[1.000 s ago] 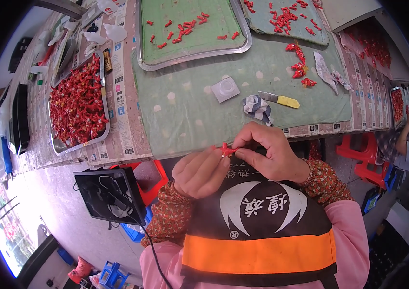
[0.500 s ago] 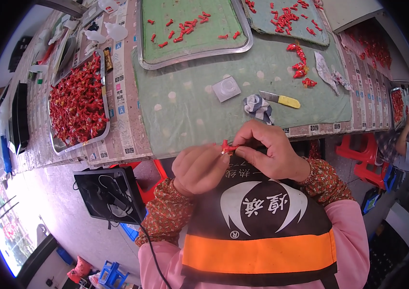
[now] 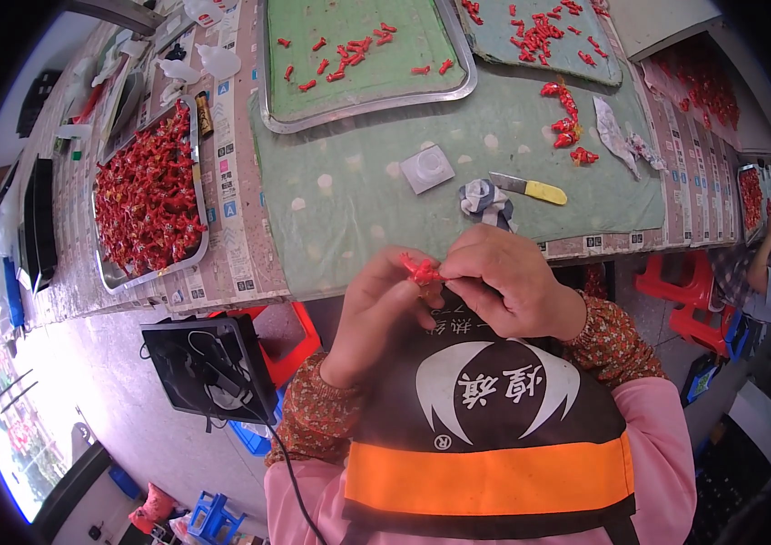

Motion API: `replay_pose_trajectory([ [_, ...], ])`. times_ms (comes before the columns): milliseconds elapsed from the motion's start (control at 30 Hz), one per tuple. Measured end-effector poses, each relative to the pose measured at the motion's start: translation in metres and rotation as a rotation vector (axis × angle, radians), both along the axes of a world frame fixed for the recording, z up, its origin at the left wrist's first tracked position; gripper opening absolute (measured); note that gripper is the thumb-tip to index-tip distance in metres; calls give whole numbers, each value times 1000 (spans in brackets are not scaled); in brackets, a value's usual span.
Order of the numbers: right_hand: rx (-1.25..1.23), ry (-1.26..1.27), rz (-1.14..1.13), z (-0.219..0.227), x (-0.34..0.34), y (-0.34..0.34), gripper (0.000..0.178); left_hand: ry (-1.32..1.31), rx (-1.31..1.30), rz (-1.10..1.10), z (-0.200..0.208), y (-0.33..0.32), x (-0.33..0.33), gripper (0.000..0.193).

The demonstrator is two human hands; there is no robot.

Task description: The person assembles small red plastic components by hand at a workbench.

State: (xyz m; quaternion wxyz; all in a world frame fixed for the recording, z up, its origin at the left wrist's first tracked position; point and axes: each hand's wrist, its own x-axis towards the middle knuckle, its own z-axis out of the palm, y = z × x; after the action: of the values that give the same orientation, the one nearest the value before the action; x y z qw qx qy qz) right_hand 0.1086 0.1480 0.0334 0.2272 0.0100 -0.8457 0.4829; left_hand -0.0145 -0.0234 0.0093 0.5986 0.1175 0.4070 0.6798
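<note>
Just off the table's near edge, a small red figurine [image 3: 421, 270] is held up between my two hands. My left hand [image 3: 376, 304] pinches it between thumb and fingers, with most of the figurine showing above the thumb. My right hand [image 3: 508, 282] is closed in a pinch at its right side; whatever sits in those fingertips is too small to make out. Beyond my hands lie a crumpled blue-and-white cloth [image 3: 487, 202], a knife with a yellow handle [image 3: 544, 192] and a small square clear block with a round dish [image 3: 427, 169].
A tray heaped with red figurines [image 3: 145, 204] stands at left. Farther back are a green-lined metal tray [image 3: 358, 77] and another tray [image 3: 544, 54] with small red pieces. Several figurines [image 3: 565, 118] and a crumpled tissue [image 3: 617, 136] lie at right. A red stool [image 3: 290, 341] stands below.
My left hand has turned and opened its grip outward, so more of the figurine shows. The figurine has tilted and shifted slightly up; my right hand stays close beside it.
</note>
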Motion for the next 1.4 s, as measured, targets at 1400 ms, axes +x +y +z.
replay_pose_trajectory([
  [1400,-71,-36,-64,-11,5,-7,20,-117,-99,56,-8,1,12,9],
])
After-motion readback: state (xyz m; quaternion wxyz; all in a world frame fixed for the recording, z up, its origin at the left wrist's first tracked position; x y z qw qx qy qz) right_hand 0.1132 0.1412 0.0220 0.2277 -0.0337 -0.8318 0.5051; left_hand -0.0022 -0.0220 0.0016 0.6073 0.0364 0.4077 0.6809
